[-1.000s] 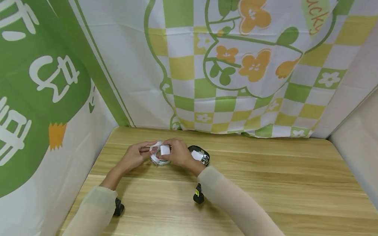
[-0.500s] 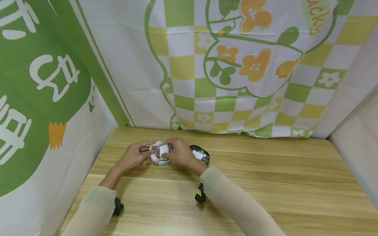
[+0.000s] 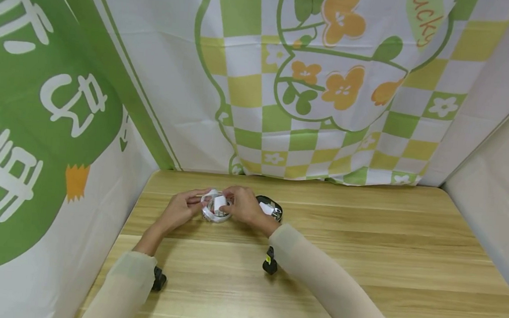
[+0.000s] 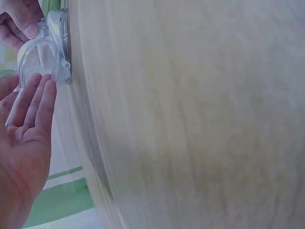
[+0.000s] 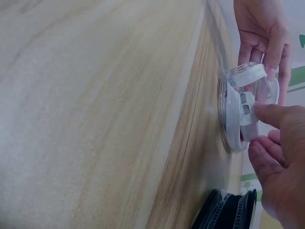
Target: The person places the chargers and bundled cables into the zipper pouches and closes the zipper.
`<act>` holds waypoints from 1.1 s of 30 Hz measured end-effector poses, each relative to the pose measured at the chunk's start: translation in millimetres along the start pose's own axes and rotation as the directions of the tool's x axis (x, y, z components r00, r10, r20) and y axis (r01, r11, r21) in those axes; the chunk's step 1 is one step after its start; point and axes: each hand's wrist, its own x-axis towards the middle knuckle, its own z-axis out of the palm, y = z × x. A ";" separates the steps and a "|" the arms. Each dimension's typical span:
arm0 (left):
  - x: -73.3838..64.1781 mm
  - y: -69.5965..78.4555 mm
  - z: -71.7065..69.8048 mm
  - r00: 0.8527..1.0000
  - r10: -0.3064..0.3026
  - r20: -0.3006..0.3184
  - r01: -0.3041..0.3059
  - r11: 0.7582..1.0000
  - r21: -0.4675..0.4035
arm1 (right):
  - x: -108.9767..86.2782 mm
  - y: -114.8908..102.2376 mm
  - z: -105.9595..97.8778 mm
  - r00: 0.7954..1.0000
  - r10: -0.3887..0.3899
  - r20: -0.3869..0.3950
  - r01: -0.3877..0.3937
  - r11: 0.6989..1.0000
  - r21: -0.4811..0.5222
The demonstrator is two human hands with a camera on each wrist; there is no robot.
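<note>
A clear round zip pouch with white trim [image 3: 215, 219] lies unzipped at the back left of the table. My left hand [image 3: 180, 209] pinches its raised clear flap [image 5: 251, 74] between thumb and fingers. My right hand [image 3: 245, 206] holds a white charger plug [image 3: 220, 204] by thumb and fingertips, inside the pouch's opening. In the right wrist view the charger [image 5: 246, 110] shows two dark port openings. Something small and red shows under it in the pouch, too little to name. The left wrist view catches the flap [image 4: 38, 45] in front of my left fingertips.
Just right of my right hand stands a black zip case [image 3: 276, 204] with something white in it; the right wrist view shows its zipper edge [image 5: 228, 210]. The wooden table [image 3: 364, 249] meets a printed cloth [image 3: 282, 151] at the back and cloth walls at both sides.
My right hand has lowered the charger slightly and turned it a little within the pouch's opening. My left hand keeps its hold on the flap, nearly still.
</note>
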 end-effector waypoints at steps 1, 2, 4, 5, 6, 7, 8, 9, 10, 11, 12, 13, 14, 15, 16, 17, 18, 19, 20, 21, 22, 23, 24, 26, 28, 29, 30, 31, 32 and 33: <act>-0.1 0.7 0.0 1.000 0.006 0.001 -0.006 1.000 0.006 | 0.2 -0.2 0.1 1.000 0.001 0.001 -0.001 1.000 -0.002; -0.2 1.5 0.0 1.000 0.009 0.002 -0.009 1.000 0.009 | 0.4 -0.3 0.2 1.000 0.003 0.003 -0.003 1.000 -0.004; 0.0 2.7 0.3 1.000 0.020 0.006 -0.020 1.000 0.012 | 0.7 -0.6 0.4 1.000 0.003 0.003 -0.003 1.000 -0.008; 0.2 3.6 0.6 1.000 0.018 0.007 -0.018 1.000 0.010 | 0.6 -0.6 0.4 1.000 0.002 0.003 -0.002 1.000 -0.009; 0.4 4.1 0.9 1.000 0.024 0.010 -0.024 1.000 0.010 | 0.5 -0.5 0.5 1.000 0.000 0.002 0.000 1.000 -0.012; 0.9 4.5 1.3 0.999 0.029 0.015 -0.029 1.000 0.007 | 0.3 -0.4 0.5 1.000 -0.002 0.001 0.002 1.000 -0.015; 1.3 5.0 1.8 0.999 0.030 0.018 -0.030 1.000 0.003 | -0.1 -0.4 0.4 1.000 -0.004 0.001 0.004 1.000 -0.016; 1.5 5.3 2.2 0.999 0.036 0.021 -0.036 0.999 0.004 | -0.5 -0.3 0.3 1.000 -0.005 -0.001 0.005 1.000 -0.016; 1.8 5.7 2.7 0.999 0.039 0.021 -0.039 0.999 0.000 | -0.8 -0.1 0.2 1.000 -0.007 -0.002 0.007 1.000 -0.020; 1.9 6.2 3.2 0.999 0.045 0.022 -0.045 0.999 0.003 | -1.2 0.1 0.1 1.000 -0.009 -0.004 0.009 1.000 -0.024; 2.2 6.4 3.7 0.998 0.051 0.022 -0.051 0.999 0.006 | -1.6 0.5 0.0 1.000 -0.011 -0.007 0.011 1.000 -0.029; 2.3 6.9 4.0 0.998 0.055 0.023 -0.055 0.998 0.008 | -2.0 0.9 -0.2 1.000 -0.014 -0.009 0.013 0.999 -0.033; 2.4 7.2 4.4 0.998 0.059 0.020 -0.059 0.998 0.013 | -2.4 1.3 -0.4 1.000 -0.016 -0.009 0.016 0.999 -0.037; 2.6 7.5 4.7 0.998 0.063 0.019 -0.064 0.998 0.016 | -2.6 1.8 -0.6 1.000 -0.019 -0.011 0.018 0.999 -0.041; 2.9 8.0 5.2 0.998 0.067 0.018 -0.067 0.998 0.020 | -2.9 2.3 -0.8 1.000 -0.019 -0.010 0.019 0.999 -0.046; 3.2 8.3 5.6 0.997 0.070 0.015 -0.070 0.997 0.025 | -3.4 2.6 -1.1 1.000 -0.021 -0.011 0.021 0.999 -0.046; 3.6 8.9 5.8 0.997 0.073 0.014 -0.074 0.997 0.033 | -3.8 2.8 -1.6 1.000 -0.020 -0.008 0.020 0.999 -0.044; 3.9 9.6 6.3 0.997 0.077 0.013 -0.078 0.996 0.041 | -4.4 3.1 -2.4 1.000 -0.020 -0.006 0.019 0.999 -0.044; 4.2 10.3 6.8 0.997 0.081 0.011 -0.082 0.995 0.054 | -4.9 3.3 -3.2 1.000 -0.018 -0.007 0.018 0.999 -0.039; 4.4 11.1 7.1 0.996 0.085 0.009 -0.085 0.994 0.065 | -5.5 3.4 -4.1 1.000 -0.016 -0.008 0.016 0.999 -0.033; 4.5 11.6 7.3 0.996 0.090 0.006 -0.090 0.993 0.080 | -6.1 3.5 -5.0 1.000 -0.013 -0.009 0.012 1.000 -0.026; 4.6 12.1 7.3 0.995 0.097 -0.001 -0.097 0.991 0.096 | -6.7 3.5 -6.0 1.000 -0.014 -0.015 0.014 1.000 -0.016; 4.8 12.7 7.3 0.994 0.110 -0.004 -0.109 0.987 0.117 | -7.3 3.4 -7.3 1.000 -0.011 -0.020 0.011 1.000 -0.009; 5.3 13.5 7.0 0.991 0.130 -0.017 -0.126 0.981 0.146 | -8.4 3.3 -9.3 0.999 -0.002 -0.035 0.002 1.000 0.012; 6.3 14.2 6.4 0.988 0.149 -0.034 -0.142 0.976 0.168 | -9.6 3.1 -11.0 0.999 0.007 -0.049 -0.005 0.999 0.034; 7.0 14.8 6.1 0.987 0.156 -0.040 -0.147 0.973 0.176 | -10.4 2.8 -11.8 0.998 0.010 -0.059 -0.007 0.999 0.044; 7.9 15.5 5.7 0.986 0.161 -0.041 -0.151 0.972 0.180 | -11.2 2.5 -12.5 0.998 0.015 -0.065 -0.012 0.999 0.052; 8.9 16.1 5.3 0.986 0.159 -0.043 -0.149 0.972 0.182 | -12.0 2.2 -13.0 0.997 0.019 -0.069 -0.015 0.998 0.056; 10.0 16.5 4.7 0.986 0.161 -0.042 -0.150 0.970 0.189 | -13.2 1.5 -13.6 0.997 0.022 -0.078 -0.017 0.998 0.060; 10.9 17.3 4.0 0.987 0.158 -0.037 -0.148 0.970 0.191 | -14.3 0.8 -14.1 0.996 0.022 -0.088 -0.016 0.998 0.059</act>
